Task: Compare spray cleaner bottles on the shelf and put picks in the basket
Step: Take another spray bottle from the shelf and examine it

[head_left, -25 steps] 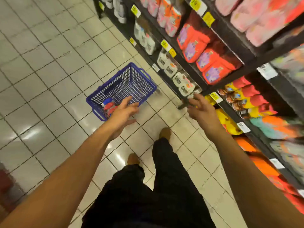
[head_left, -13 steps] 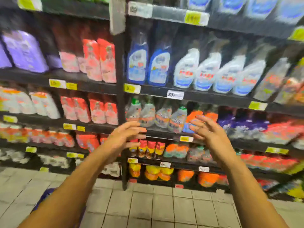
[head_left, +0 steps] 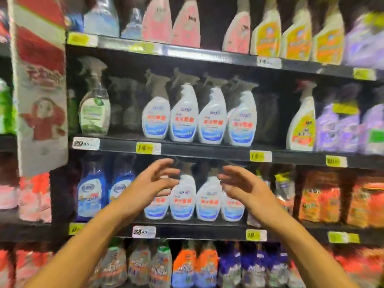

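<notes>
Both the left hand (head_left: 151,183) and the right hand (head_left: 245,188) hover wide and empty before upright white plastic trigger-spray bottles (head_left: 182,196) along the black shelf's (head_left: 199,230) front edge, roughly equally near.

We see a tall red-and-white cardboard sign (head_left: 41,88) with a cartoon figure standing at the left of the dark metal shelving (head_left: 207,151). Yellow price tags (head_left: 148,148) read 14, and a white tag (head_left: 86,143) reads 29. Orange refill pouches (head_left: 320,202) sit at right.
</notes>
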`<state>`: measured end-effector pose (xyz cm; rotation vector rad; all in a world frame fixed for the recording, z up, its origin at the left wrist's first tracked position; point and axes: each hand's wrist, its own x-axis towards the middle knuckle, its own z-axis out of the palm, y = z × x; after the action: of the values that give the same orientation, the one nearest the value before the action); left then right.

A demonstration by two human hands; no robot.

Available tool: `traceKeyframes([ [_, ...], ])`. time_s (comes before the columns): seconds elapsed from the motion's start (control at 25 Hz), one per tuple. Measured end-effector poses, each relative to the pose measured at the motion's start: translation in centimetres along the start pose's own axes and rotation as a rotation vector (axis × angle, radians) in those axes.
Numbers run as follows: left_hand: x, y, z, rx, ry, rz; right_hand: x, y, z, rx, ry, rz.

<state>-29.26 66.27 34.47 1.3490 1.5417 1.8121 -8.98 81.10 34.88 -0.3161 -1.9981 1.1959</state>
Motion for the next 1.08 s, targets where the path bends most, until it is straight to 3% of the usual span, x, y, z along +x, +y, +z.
traceKeyframes([
  [0.16,4.4,2.9,0.7,0.132,0.035,0.112,4.0,-0.9,-2.8,-0.084,-0.033,-0.096],
  [0.44,13.2,6.7,-3.6,0.307,0.18,0.199,13.2,-3.5,-3.7,-0.185,0.046,-0.199],
  [0.84,24.2,21.1,-8.3,0.437,0.21,0.542,27.6,-16.3,-4.9,-0.206,0.195,-0.512],
  [1.08,30.1,25.6,-11.9,0.63,0.468,0.589,38.6,-20.9,-5.4,-0.403,0.231,-0.568],
])
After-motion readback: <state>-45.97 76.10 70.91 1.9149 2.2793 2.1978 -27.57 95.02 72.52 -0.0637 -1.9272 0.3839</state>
